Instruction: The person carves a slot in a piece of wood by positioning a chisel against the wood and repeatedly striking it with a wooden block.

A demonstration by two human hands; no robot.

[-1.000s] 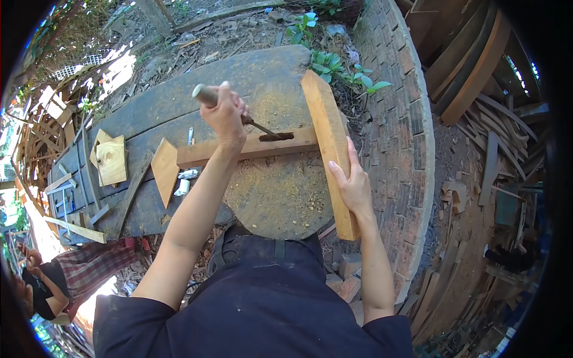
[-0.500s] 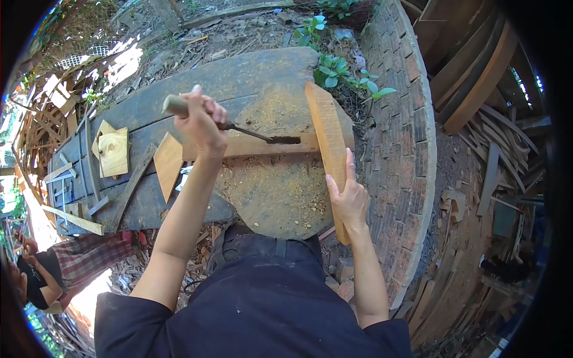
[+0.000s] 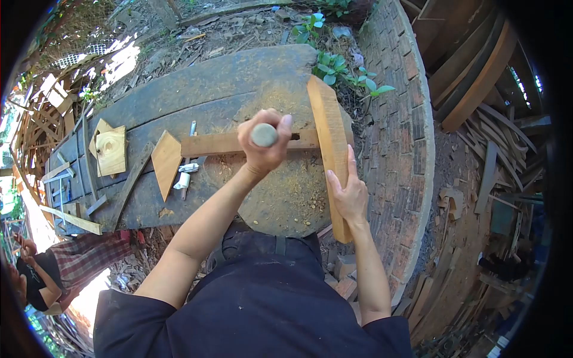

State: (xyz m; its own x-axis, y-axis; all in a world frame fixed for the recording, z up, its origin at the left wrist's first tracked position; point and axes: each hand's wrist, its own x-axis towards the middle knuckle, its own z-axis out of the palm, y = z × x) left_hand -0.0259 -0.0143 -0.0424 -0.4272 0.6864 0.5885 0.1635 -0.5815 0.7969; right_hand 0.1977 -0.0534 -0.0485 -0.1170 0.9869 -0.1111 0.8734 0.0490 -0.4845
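My left hand (image 3: pixel 262 143) is wrapped round the handle of a chisel (image 3: pixel 264 135), whose round end faces up at me; its blade is hidden beneath the fist. Under it lies a horizontal wooden beam (image 3: pixel 212 144) with a dark slot (image 3: pixel 295 136), part of which shows just right of the hand. My right hand (image 3: pixel 350 200) rests on the right edge of a thick wooden block (image 3: pixel 331 140), thumb on top and fingers along the side. This block lies across the beam's right part. Wood chips cover the round slab (image 3: pixel 280 206) below.
A diamond-shaped board (image 3: pixel 166 162), white tubes (image 3: pixel 182 181) and a light wood piece (image 3: pixel 111 152) lie on the dark bench (image 3: pixel 179 83). A brick wall (image 3: pixel 397 143) runs along the right. Another person (image 3: pixel 42 271) is at the lower left.
My left hand has moved right along the beam, bringing the chisel from a slant to nearly upright over the slot. My right hand stays on the block.
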